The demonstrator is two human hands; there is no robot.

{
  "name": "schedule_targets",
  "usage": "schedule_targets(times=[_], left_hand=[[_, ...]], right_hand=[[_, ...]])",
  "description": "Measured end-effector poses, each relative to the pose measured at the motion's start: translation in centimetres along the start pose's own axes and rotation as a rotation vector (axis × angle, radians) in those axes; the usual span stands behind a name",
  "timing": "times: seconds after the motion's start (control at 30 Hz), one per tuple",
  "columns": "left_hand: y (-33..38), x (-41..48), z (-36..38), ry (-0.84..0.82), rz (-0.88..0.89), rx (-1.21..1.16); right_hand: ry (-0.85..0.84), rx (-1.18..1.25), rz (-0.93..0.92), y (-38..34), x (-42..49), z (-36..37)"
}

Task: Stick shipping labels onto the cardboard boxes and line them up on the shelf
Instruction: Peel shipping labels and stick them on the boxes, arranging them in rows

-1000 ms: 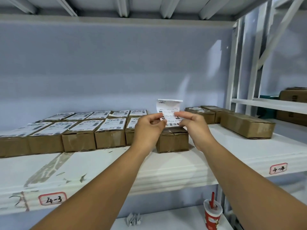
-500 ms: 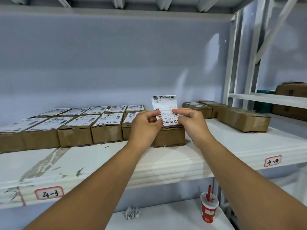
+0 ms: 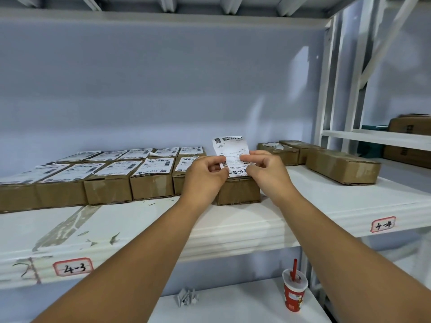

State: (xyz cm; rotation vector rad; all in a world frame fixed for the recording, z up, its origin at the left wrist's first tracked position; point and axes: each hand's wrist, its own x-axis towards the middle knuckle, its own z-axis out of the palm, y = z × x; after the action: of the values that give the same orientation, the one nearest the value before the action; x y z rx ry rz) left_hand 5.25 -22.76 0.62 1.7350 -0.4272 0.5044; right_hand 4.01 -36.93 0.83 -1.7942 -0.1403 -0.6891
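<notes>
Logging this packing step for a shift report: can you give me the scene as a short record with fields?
hands: left hand and right hand both pinch one label, held upright
under the label: brown box on the shelf, no label visible on it
left of it: labelled boxes in two rows
right side: bare box, set apart
lower level: red cup with a straw

A red-bordered tag on the shelf edge reads "4-3"; the shipping label shows "V05-220".
</notes>
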Motion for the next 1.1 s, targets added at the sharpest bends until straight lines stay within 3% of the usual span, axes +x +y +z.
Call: schedule_targets(times=[0.53,1.1], left_hand=[[0.2,-0.7,0.4,-0.005,0.285,0.431],[0.2,-1.5,0.3,-0.084,0.287,0.582]], right_hand=[[0.037,-0.307,-0.138,0.5,0.2,0.2],[-0.002,-0.32,-0.045,0.8,0.2,0.3]])
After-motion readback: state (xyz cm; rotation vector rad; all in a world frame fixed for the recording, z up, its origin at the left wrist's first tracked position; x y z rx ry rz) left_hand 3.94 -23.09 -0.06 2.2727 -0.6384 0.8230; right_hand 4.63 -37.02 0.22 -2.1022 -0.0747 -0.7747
